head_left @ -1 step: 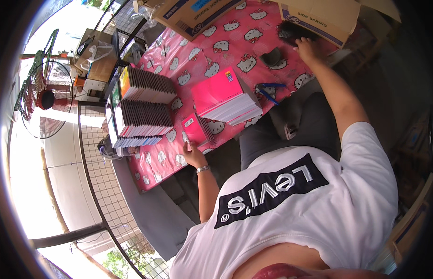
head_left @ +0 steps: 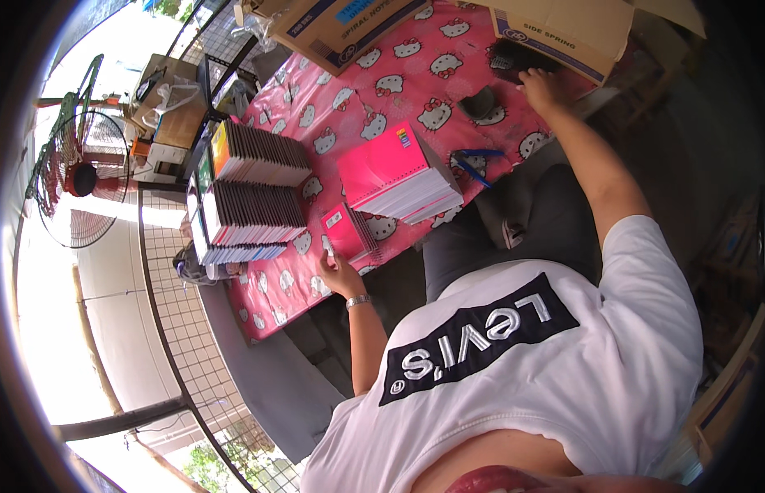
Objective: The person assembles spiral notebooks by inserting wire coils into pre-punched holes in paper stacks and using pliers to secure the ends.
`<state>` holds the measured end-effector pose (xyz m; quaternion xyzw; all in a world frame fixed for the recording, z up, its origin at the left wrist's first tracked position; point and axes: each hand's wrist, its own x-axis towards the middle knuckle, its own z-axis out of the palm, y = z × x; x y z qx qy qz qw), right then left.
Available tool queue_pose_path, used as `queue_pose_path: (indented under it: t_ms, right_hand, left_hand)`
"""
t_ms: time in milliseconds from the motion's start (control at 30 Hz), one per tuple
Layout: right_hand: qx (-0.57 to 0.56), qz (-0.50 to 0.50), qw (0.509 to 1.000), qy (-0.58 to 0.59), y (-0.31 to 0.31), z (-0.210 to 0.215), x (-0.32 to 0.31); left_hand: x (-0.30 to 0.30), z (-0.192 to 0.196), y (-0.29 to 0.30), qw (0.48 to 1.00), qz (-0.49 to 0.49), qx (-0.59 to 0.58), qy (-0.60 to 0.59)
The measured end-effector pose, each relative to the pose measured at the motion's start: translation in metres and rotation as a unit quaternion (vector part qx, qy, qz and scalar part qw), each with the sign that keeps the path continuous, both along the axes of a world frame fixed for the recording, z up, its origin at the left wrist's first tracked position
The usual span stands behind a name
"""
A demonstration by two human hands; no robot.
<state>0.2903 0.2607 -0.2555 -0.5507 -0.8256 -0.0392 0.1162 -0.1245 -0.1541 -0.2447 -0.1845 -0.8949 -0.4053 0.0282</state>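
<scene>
At the table's near edge, my left hand [head_left: 341, 278] has its fingers a little apart, beside a small pink spiral notebook stack [head_left: 345, 233]. Nothing shows between those fingers. To its right stands a taller stack of pink notebooks [head_left: 391, 168] with white page edges. My right hand [head_left: 543, 90] reaches to the far right, fingers apart, at the edge of a dark heap [head_left: 514, 62] whose kind I cannot make out. A dark, rounded piece [head_left: 479, 103] lies nearer, and a blue-handled hand tool [head_left: 478, 163] rests by the table edge.
Rows of dark-bound notebooks [head_left: 255, 201] stand at the left on the pink patterned tablecloth [head_left: 341, 131]. Cardboard boxes sit at the back left [head_left: 341, 33] and back right [head_left: 555, 41]. A standing fan [head_left: 85, 179] and a wire mesh partition [head_left: 185, 320] are farther left.
</scene>
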Motion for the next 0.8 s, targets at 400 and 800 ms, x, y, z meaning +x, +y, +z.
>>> queue_pose_path:
  t_ms: [400, 800]
  right_hand:
    - [0.136, 0.137, 0.957, 0.217, -0.004, 0.063, -0.008]
    - [-0.007, 0.377, 0.798, 0.471, -0.145, 0.182, -0.089]
  left_hand:
    - [0.126, 0.209, 0.135, 0.698, -0.619, -0.109, 0.344]
    - [0.12, 0.231, 0.165, 0.751, -0.572, -0.05, 0.325]
